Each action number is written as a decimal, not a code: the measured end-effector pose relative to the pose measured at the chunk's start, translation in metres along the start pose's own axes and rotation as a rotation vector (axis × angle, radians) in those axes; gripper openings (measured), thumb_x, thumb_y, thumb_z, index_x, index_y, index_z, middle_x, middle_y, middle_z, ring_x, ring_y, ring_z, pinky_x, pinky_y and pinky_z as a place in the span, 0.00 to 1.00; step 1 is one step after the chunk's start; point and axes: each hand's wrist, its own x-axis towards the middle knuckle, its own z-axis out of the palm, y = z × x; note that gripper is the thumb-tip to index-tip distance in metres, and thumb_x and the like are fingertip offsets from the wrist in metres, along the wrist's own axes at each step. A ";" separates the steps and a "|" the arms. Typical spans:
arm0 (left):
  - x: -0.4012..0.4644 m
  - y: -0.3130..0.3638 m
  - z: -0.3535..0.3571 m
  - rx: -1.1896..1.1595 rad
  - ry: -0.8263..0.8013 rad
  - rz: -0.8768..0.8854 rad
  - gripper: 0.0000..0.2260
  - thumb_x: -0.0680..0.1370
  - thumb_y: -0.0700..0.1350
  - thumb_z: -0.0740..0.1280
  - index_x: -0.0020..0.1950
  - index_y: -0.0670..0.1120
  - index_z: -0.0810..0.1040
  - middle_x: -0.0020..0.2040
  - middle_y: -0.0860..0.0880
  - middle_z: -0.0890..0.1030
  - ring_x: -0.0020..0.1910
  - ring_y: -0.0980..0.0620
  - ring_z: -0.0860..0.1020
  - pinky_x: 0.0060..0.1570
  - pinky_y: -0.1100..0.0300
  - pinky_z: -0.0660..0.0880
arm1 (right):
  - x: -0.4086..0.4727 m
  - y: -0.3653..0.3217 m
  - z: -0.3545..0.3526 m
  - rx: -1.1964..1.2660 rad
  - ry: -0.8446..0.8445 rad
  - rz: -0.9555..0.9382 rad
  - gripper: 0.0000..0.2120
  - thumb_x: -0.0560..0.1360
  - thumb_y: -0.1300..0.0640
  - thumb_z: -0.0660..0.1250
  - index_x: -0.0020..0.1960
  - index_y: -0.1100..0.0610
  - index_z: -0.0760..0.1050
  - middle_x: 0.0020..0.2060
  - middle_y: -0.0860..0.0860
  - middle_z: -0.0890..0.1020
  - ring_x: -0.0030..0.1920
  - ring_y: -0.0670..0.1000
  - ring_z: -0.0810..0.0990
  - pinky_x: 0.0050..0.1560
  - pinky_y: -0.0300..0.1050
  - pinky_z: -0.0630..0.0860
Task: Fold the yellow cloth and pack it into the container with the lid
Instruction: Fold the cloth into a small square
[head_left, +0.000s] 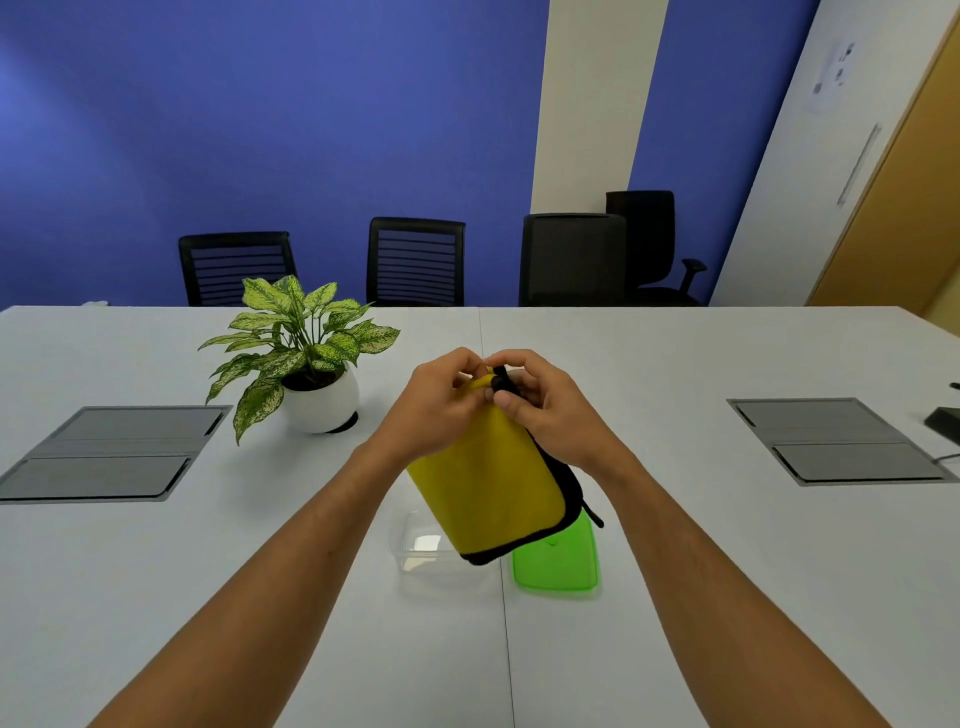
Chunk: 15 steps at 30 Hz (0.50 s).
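Item: two forearms entering from the near edge, converging on a shared pinch above the white table (675, 597). Below and nearest the viewer from that pinch: a clear container (423, 551), open and with nothing seen inside it, its far part hidden behind the hanging cloth; just to the right of it, a green lid (558, 564) lying flat on the table, off the container. Hanging down from the pinch: the yellow cloth (488, 478), black-edged, already doubled into a compact rectangle of several layers, held in the air with its lower corner over the gap between container and lid; whether it touches either cannot be told. At the pinch itself: left hand (441, 402) closed on the cloth's top edge with fingers curled over it; right hand (540, 400) closed on the same edge, thumb and fingers nipping the black trim and a small black loop. Beyond and to the left of the hands: a potted plant (306, 353) in a white pot. Farthest: black chairs (415, 260) against a blue wall. Status, as judged: folding largely done or in its final tidy; remaining are lowering the cloth into the container and pressing the lid on.
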 end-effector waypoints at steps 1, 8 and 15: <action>0.000 0.000 0.000 -0.011 -0.015 -0.010 0.03 0.77 0.42 0.68 0.50 0.48 0.77 0.44 0.56 0.80 0.43 0.55 0.78 0.40 0.68 0.73 | 0.000 0.000 -0.002 0.012 -0.008 0.004 0.12 0.78 0.59 0.65 0.61 0.51 0.73 0.57 0.53 0.80 0.59 0.54 0.79 0.62 0.57 0.75; 0.002 0.004 -0.003 -0.014 -0.079 -0.047 0.01 0.76 0.45 0.69 0.46 0.48 0.79 0.41 0.50 0.81 0.38 0.53 0.79 0.36 0.63 0.75 | -0.004 0.006 -0.011 -0.025 0.003 0.041 0.16 0.70 0.50 0.75 0.56 0.50 0.76 0.50 0.50 0.84 0.53 0.49 0.83 0.56 0.52 0.80; 0.001 0.011 -0.003 -0.022 -0.084 -0.065 0.05 0.76 0.47 0.70 0.47 0.46 0.80 0.43 0.47 0.82 0.43 0.48 0.79 0.42 0.55 0.78 | -0.005 0.008 -0.010 -0.095 0.158 -0.043 0.06 0.74 0.55 0.70 0.51 0.51 0.81 0.45 0.47 0.85 0.46 0.46 0.83 0.50 0.46 0.82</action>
